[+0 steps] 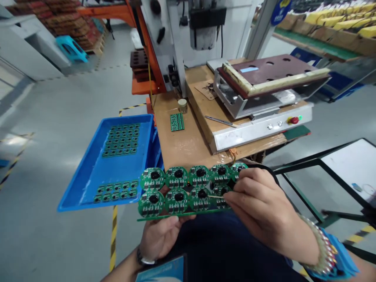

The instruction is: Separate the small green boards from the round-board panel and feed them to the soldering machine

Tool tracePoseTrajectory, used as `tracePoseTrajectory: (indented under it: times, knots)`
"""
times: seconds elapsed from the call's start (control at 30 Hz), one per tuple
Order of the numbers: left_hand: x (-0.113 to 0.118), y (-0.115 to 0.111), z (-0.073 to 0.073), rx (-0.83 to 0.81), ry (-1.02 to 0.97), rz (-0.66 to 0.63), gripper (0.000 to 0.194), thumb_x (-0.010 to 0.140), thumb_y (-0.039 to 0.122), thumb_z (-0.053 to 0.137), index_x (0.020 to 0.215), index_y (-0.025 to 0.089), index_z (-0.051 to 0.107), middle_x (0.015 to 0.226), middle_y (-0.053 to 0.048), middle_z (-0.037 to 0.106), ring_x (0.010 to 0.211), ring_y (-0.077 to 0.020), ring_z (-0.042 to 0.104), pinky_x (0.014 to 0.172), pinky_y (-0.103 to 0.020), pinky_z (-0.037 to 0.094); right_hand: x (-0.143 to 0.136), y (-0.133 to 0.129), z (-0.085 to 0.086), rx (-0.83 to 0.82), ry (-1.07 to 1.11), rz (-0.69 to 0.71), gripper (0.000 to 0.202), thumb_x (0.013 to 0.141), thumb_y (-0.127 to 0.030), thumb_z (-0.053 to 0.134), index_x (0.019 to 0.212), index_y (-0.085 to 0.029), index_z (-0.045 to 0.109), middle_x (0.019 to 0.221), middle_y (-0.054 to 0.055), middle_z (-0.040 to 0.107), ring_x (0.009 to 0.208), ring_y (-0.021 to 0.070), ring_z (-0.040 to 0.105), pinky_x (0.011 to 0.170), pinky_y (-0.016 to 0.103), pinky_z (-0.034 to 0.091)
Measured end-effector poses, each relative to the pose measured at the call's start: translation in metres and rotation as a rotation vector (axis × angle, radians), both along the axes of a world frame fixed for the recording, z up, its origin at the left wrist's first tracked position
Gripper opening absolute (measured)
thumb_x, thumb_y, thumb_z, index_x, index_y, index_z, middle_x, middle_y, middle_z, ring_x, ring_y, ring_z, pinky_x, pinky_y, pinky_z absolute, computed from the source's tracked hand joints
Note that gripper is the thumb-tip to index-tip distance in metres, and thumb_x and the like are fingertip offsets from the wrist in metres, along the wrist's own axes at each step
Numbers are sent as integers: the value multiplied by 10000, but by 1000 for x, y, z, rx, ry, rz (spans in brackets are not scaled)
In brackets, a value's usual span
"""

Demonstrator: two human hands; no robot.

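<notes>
A green circuit board panel point(176, 199), made of two rows of rounded units with black blobs at their centres, is held up close to my body. My left hand point(161, 237) grips its lower edge from below, thumb near the rim and some fingers hidden beneath. Over the panel's right end, my right hand point(258, 203) pinches a thin pale stick point(216, 196). The stick points left, its tip at the black blob of a lower-row unit. My right hand hides part of the panel's right end.
A blue tray point(84, 172) with more board panels lies left. On the workbench point(188, 145) are a small green board point(177, 122), a round container point(182, 105) and tweezers point(220, 121). A machine fixture point(273, 74) stands at the right rear.
</notes>
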State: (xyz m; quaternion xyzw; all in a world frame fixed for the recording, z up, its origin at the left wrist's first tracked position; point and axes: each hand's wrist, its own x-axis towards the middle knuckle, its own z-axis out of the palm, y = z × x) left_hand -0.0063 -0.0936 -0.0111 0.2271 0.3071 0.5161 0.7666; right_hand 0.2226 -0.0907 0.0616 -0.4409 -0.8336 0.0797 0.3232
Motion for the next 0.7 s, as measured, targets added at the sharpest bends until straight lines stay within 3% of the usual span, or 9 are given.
tracePoseTrajectory:
  times: [0.43, 0.7]
  knots:
    - [2, 0, 6, -18, -6, -10, 572, 700, 83, 674, 1118, 467, 604, 1044, 80, 715, 894, -203, 671, 736, -301, 573, -4, 2, 1, -7, 2, -4, 124, 795, -68, 544, 820, -140, 642, 699, 35, 550, 820, 178, 473, 716, 341, 416]
    - [-4, -2, -3, -6, -12, -29, 599, 717, 59, 649, 1137, 482, 581, 1092, 94, 696, 925, -203, 663, 745, -314, 573, -4, 2, 2, -4, 4, 3, 125, 788, -59, 543, 818, -128, 643, 693, 39, 543, 811, 177, 465, 712, 338, 415]
